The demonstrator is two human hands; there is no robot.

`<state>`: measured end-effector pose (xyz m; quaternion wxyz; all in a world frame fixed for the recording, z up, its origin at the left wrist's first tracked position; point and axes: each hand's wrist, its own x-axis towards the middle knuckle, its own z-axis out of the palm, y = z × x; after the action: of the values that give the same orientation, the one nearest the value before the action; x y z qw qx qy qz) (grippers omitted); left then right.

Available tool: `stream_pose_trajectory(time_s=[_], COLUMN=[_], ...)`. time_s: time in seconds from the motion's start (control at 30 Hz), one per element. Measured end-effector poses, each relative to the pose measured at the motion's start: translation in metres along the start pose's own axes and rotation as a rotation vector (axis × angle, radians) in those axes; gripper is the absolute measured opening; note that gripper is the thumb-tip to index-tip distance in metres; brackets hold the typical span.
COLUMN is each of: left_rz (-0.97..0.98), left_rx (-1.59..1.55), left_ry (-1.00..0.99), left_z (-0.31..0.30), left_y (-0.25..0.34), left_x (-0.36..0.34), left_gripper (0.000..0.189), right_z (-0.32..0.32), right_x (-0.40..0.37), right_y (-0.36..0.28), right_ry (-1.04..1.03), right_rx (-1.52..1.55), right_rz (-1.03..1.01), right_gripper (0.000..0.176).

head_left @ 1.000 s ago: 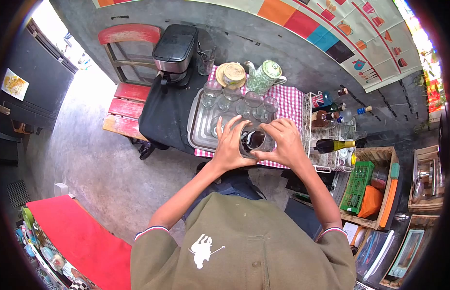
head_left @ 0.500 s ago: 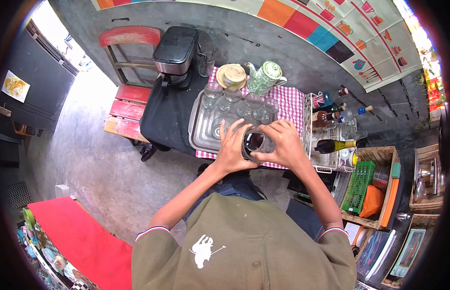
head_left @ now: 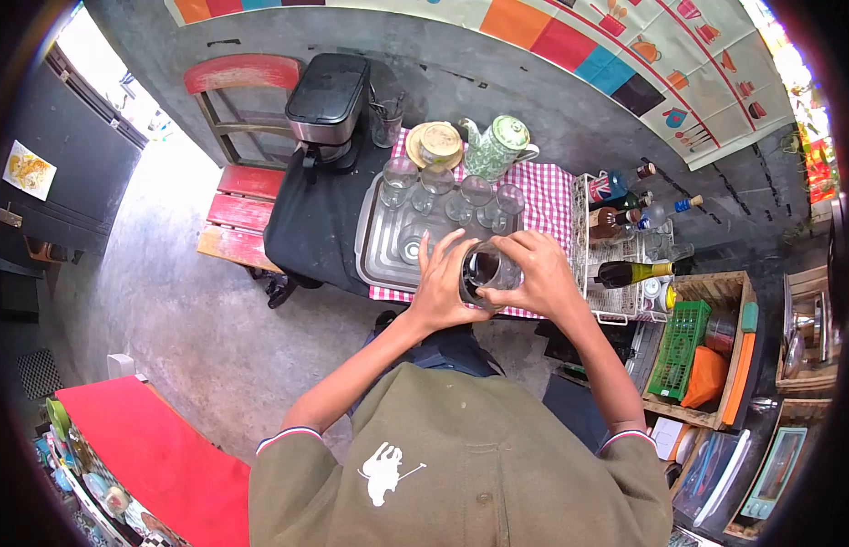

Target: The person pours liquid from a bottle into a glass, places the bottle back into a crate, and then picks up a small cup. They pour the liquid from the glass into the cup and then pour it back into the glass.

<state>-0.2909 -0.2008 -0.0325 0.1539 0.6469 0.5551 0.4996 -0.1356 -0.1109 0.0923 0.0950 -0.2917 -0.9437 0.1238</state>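
Between my left hand (head_left: 445,285) and my right hand (head_left: 541,273) is a clear drinking glass (head_left: 503,264), its mouth turned up toward me and its inside looking dark. My left fingers wrap the glass on one side; my right thumb and fingers curve round the other. It is held over the front right of a metal tray (head_left: 372,252). Several more clear glasses (head_left: 431,191) stand along the back of that tray. Another glass (head_left: 412,246) is on the tray just left of my left fingertips.
Behind the tray are a green patterned teapot (head_left: 497,150) and a cup on a saucer (head_left: 440,141). A black coffee maker (head_left: 327,105) stands at the table's left, beside a red chair (head_left: 238,196). Right of the checked cloth (head_left: 550,196), a wire rack (head_left: 584,273) holds bottles.
The held glass has tilted or shifted slightly to the right, and more of its rim shows. Both hands keep their hold; the view has moved a little.
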Motion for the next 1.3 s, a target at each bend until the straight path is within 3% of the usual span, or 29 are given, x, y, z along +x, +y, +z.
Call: stream_pose_trajectory(time_s=[0.67,1.3], left_rz=[-0.005,-0.024], left_rx=[-0.015,-0.051], left_ry=[0.034,0.028], left_z=[-0.002,0.0], left_y=[0.004,0.005], left_x=[0.009,0.009], left_gripper=[0.097,0.099], right_z=[-0.01,-0.015], right_x=[0.001,0.004], right_y=[-0.001,-0.002], right_ry=[-0.065,-0.088], right_rx=[0.12,0.024], right_rz=[0.034,0.003], right_gripper=[0.067,0.067])
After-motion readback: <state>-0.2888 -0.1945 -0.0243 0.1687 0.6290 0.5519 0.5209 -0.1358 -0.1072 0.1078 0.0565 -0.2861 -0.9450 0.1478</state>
